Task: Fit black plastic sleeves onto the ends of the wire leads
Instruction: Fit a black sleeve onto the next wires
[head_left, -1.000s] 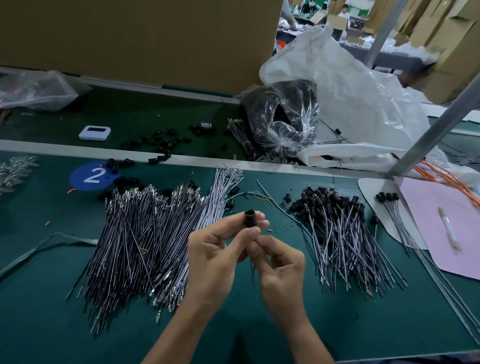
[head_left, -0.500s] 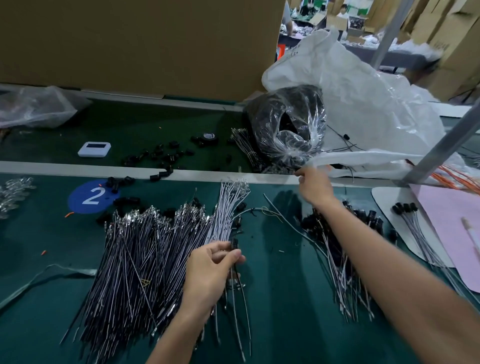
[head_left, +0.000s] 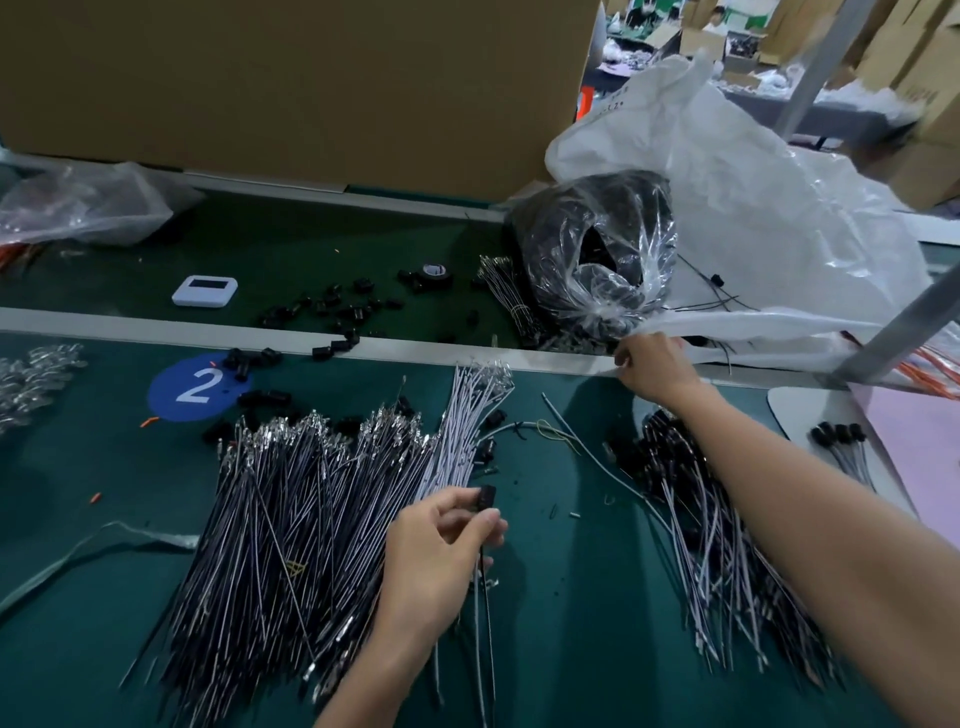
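Pinching sleeve (head_left: 487, 496), right hand (head_left: 654, 366) at bag (head_left: 779, 234) edge

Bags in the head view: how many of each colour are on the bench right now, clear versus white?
Clear bags: 2, one at far left, one at centre back
White bag: 1, with the right hand at its edge
Total: 3

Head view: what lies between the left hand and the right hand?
Between the left hand, pinching a black sleeve, and the right hand at the white bag: a few loose wire leads on otherwise bare green mat, per the head view.
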